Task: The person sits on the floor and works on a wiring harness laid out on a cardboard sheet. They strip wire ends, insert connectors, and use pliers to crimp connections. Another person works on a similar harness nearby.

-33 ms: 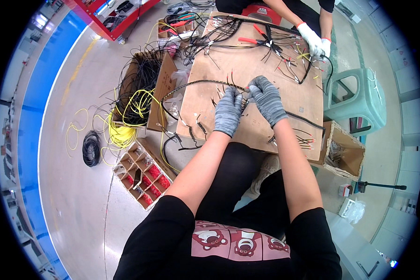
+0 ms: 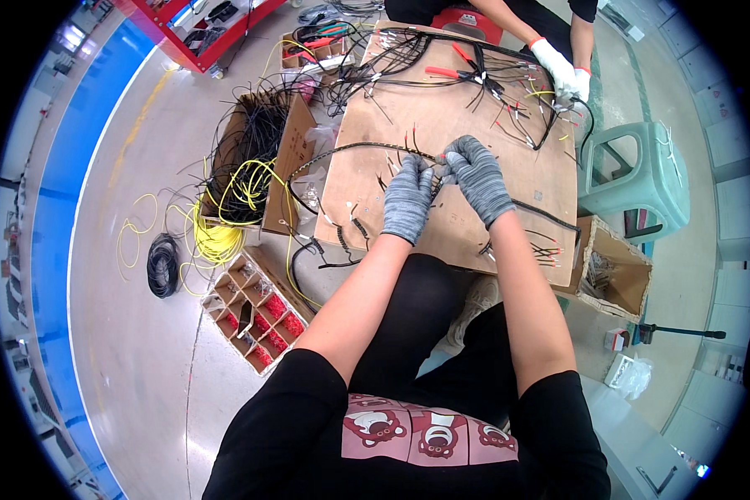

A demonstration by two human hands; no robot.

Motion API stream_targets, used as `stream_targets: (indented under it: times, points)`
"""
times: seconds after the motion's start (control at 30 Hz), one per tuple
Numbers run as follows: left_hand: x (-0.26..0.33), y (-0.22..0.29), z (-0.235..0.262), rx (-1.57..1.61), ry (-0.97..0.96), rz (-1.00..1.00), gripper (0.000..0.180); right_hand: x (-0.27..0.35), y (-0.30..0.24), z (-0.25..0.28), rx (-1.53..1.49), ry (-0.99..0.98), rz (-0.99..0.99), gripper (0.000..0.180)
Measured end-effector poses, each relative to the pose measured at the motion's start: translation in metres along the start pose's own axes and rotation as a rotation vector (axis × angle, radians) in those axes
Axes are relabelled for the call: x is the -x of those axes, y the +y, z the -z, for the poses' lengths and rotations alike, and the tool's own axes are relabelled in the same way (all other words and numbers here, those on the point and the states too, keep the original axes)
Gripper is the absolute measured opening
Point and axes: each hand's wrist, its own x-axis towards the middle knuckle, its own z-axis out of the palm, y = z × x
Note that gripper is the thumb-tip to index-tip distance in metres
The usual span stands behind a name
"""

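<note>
Both my hands wear grey knit gloves and meet over a wooden board (image 2: 529,177). My left hand (image 2: 407,200) is closed, its fingers pinching a black wire harness (image 2: 350,147) that arches in from the left. Beside it, my right hand (image 2: 477,179) is closed on the same harness, with thumb and fingertips drawn together. Thin wires with red tips (image 2: 410,137) stick up just above my left fingers. The exact spot being pinched is partly hidden by the gloves. More of the black harness (image 2: 546,214) runs out past my right wrist toward the board's right edge.
Red-handled pliers (image 2: 475,73) lie among wires on the far board. A co-worker's white-gloved hand (image 2: 557,71) works at the far right. Left are a box of black wires (image 2: 290,158), yellow wire (image 2: 217,242) and a divided tray (image 2: 254,312). A green stool (image 2: 642,179) stands right.
</note>
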Motion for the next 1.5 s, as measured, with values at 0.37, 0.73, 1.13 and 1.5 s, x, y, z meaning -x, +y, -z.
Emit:
stream_targets:
  times: [0.37, 0.73, 1.13, 1.5]
  points:
    - [0.003, 0.001, -0.002, 0.012, -0.033, -0.146, 0.023, 0.005, -0.001, 0.013, -0.503, -0.103, -0.185, 0.012]
    - [0.002, 0.007, -0.002, -0.028, -0.028, -0.169, 0.024, 0.009, -0.009, 0.022, 0.141, 0.065, -0.008, 0.007]
    - [0.000, 0.011, -0.006, -0.037, -0.048, -0.177, 0.024, 0.011, 0.005, 0.013, 0.607, 0.043, 0.238, 0.010]
    - [0.001, 0.007, -0.007, 0.006, -0.052, -0.163, 0.025, 0.012, -0.001, 0.011, 0.603, 0.042, 0.198, 0.011]
